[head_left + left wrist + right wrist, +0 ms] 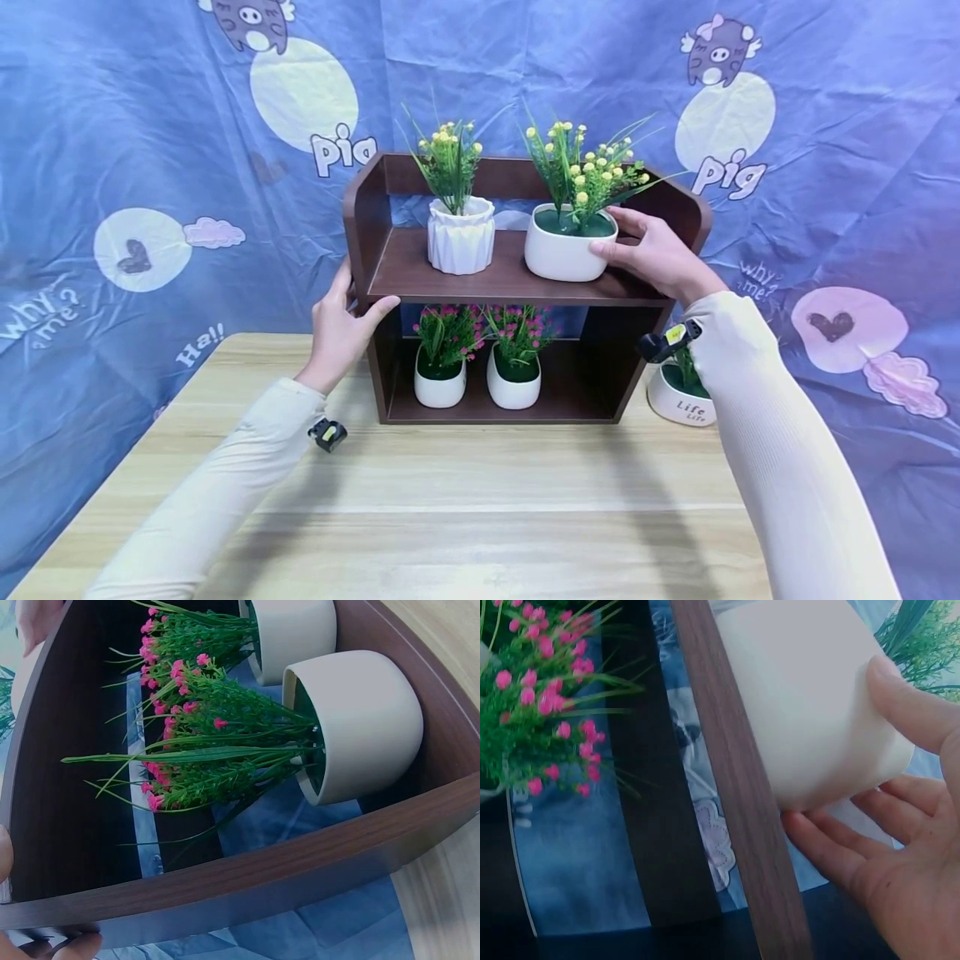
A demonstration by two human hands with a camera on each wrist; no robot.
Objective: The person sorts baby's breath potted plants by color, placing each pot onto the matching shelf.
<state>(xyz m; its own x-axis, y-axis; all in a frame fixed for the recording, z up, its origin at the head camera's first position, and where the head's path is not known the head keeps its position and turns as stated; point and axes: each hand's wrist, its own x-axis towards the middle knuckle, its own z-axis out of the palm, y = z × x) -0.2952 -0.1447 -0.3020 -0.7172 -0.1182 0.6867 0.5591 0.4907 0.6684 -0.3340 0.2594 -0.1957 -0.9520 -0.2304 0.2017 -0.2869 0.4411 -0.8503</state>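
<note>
A dark brown two-tier shelf [465, 289] stands on the table. My left hand [335, 329] grips its left side panel, thumb at the front edge, fingers partly hidden behind it. On the right of the upper tier, an oval white pot [567, 257] holds a fake plant with yellow flowers. My right hand [660, 254] holds this pot from its right side; the right wrist view shows thumb and fingers on opposite faces of the white pot [810, 697]. To its left stands a white ribbed pot [461, 242] with yellow flowers.
In the lower tier sit two white pots [440, 390] [364, 724] with pink-flowered plants. Right of the shelf, a white pot lettered "Life" [678, 406] is partly covered by my right sleeve. Behind everything hangs a blue patterned cloth [450, 58]. The table [480, 500] has a light wood grain.
</note>
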